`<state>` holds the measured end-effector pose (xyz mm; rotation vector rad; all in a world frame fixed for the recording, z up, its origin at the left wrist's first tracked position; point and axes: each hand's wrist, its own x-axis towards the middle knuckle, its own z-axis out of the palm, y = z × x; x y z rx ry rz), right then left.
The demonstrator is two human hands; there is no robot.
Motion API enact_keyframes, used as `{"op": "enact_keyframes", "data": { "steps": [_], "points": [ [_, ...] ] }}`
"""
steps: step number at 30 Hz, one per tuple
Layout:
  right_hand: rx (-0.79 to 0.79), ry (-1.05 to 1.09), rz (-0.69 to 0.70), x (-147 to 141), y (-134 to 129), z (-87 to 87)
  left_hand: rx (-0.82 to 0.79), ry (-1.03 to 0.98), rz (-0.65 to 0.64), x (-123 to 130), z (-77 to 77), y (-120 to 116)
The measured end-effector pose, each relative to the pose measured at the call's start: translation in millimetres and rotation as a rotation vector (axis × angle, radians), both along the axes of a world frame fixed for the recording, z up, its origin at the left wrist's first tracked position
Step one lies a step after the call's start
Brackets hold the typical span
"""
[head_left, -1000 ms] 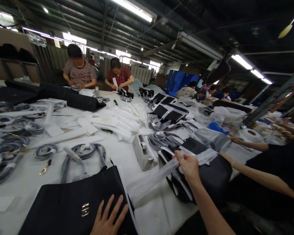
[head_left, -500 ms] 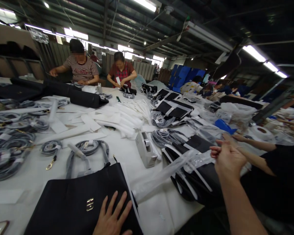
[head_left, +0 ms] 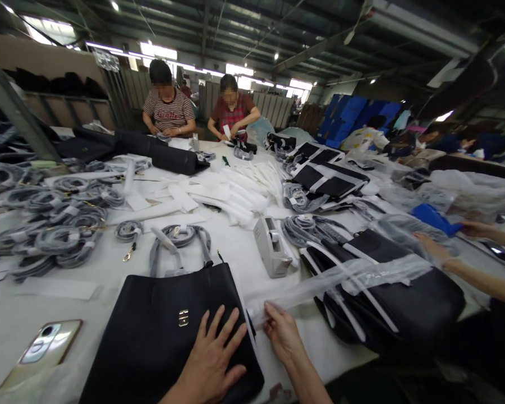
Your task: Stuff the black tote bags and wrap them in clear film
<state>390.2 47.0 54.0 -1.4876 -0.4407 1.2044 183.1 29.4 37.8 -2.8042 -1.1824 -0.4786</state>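
My left hand (head_left: pixel 214 356) lies flat with fingers spread on the front of a black handbag (head_left: pixel 151 325), just right of its gold clasp. To the right of the bag, my right hand (head_left: pixel 283 331) pinches the near end of a translucent plastic strip (head_left: pixel 303 289). The strip stretches right across a stack of black bags (head_left: pixel 404 303). The black bag's wrapped handles (head_left: pixel 180 238) stand behind its top edge. A grey tape dispenser (head_left: pixel 271 247) sits beyond my right hand.
Wrapped coiled straps (head_left: pixel 59 238) pile at the left, near a phone (head_left: pixel 46 348). White padding pieces (head_left: pixel 235 193) cover the table's middle. Two people work across the table. Another person's hands (head_left: pixel 435 247) are at the right, by a blue object (head_left: pixel 435 219).
My right hand has come from the far right to beside the bag and now grips the strip's end. My left hand stays on the bag. The view has turned right.
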Motion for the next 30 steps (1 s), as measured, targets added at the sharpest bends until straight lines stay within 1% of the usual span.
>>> {"op": "enact_keyframes", "data": {
  "steps": [2, 4, 7, 9, 12, 15, 17, 19, 22, 24, 25, 27, 30],
  "points": [
    [0.039, -0.122, -0.006, -3.5, 5.6, 5.8, -0.036, -0.009, -0.004, -0.5, 0.7, 0.1],
    [0.134, -0.392, 0.062, -8.5, 2.9, 12.4, -0.073, -0.028, -0.006, -1.0, 1.3, 0.6],
    [0.408, -0.903, 0.284, -22.6, -8.6, 20.6, -0.123, -0.062, -0.014, -2.2, 2.1, 1.4],
    [0.609, -1.108, 0.454, -33.7, -14.6, 23.5, -0.143, -0.088, -0.021, -3.5, 2.5, 1.6],
    [0.866, -1.257, 0.683, -46.2, -16.6, 23.0, -0.145, -0.145, -0.026, -5.8, 3.7, 2.1],
    [1.028, -1.308, 0.808, -52.4, -13.9, 17.5, -0.187, -0.177, -0.042, -7.1, 5.6, 4.3],
    [1.056, -1.3, 0.844, -54.8, -11.9, 12.2, -0.245, -0.193, -0.046, -8.4, 6.8, 6.3],
    [1.032, -1.279, 0.836, -57.3, -10.4, 6.5, -0.324, -0.218, -0.057, -12.4, 8.0, 7.0],
    [0.963, -1.266, 0.775, -61.6, -8.7, -1.8, -0.508, -0.293, -0.072, -25.8, 9.3, 0.2],
    [0.946, -1.289, 0.743, -64.1, -7.6, -6.7, -0.667, -0.413, -0.039, -36.3, 8.2, -10.3],
    [0.951, -1.316, 0.735, -65.2, -7.1, -8.9, -0.763, -0.499, 0.0, -40.3, 6.5, -16.4],
    [0.988, -1.395, 0.731, -67.1, -6.5, -12.3, -0.999, -0.746, 0.103, -43.9, 1.7, -27.7],
    [1.047, -1.511, 0.749, -69.4, -6.6, -14.7, -1.362, -1.259, 0.306, -39.8, -3.2, -36.0]
  ]
}}
